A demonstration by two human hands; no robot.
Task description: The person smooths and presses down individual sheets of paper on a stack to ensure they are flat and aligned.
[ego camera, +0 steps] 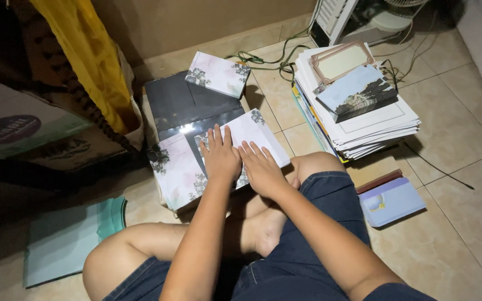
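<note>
We press our left hand (pixel 220 156) and right hand (pixel 261 169), both flat with fingers spread and gripping nothing, on a white floral-printed folded card (pixel 179 167) atop dark sheets (pixel 179 100) on the tiled floor (pixel 464 145).

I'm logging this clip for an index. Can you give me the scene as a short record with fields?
setting: tiled floor, person seated cross-legged
left hand: flat, fingers spread, pressing on the floral printed sheet
right hand: flat on the same sheet, beside the left
under the sheet: dark glossy board
behind: small floral box on the board's far edge
right side: stack of paper sheets with a framed card on top; pale blue booklet
left side: teal folder
</note>
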